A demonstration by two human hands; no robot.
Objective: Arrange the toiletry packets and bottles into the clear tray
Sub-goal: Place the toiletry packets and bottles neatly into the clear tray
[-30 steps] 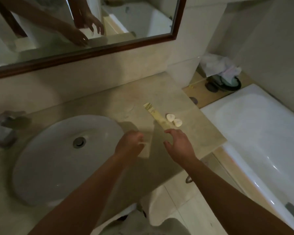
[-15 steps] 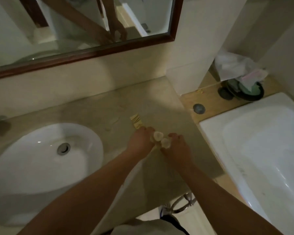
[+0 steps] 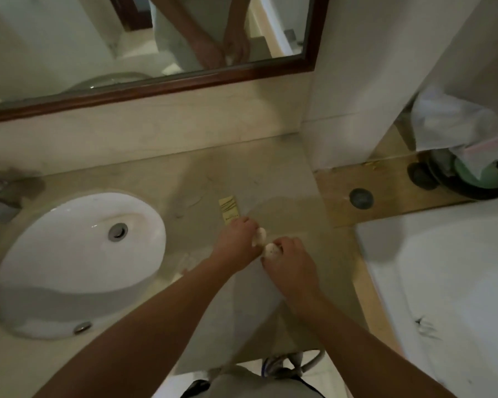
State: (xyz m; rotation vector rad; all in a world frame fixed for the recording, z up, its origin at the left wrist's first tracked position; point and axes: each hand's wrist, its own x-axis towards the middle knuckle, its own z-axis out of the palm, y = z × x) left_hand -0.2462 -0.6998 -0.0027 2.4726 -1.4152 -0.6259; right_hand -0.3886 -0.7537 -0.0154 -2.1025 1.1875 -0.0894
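— While both forearms stretch out over the table (image 3: 273,173), what are the hands doing?

— The left hand (image 3: 236,239) has its fingers curled round a round white packet (image 3: 261,235), which peeks out on the fingertip side. The right hand (image 3: 292,264) pinches a second round white packet (image 3: 270,250) at its fingertips. The two packets sit just beside each other, between the hands and low over the table. Whether they rest on it, I cannot tell.

— What lies close enough to get in the way?

— One yellow packet (image 3: 228,209) lies flat on the table just beyond the left hand. Its near end is hidden behind the knuckles.

— And further round?

— On the left, a white sink (image 3: 69,268) is set into the table, well apart from the hands, with a blurred tap (image 3: 0,193) at the far-left edge. Behind runs the wall with a dark-framed mirror (image 3: 184,81), which reflects the arms. At the back right, a pale pillar (image 3: 357,96) closes off the table. Past it, a wooden ledge (image 3: 391,202) carries a dark round cap (image 3: 360,198) and a black-rimmed bin (image 3: 477,185) with a crumpled bag in it. A white bathtub (image 3: 443,297) fills the right side, in front of the ledge.
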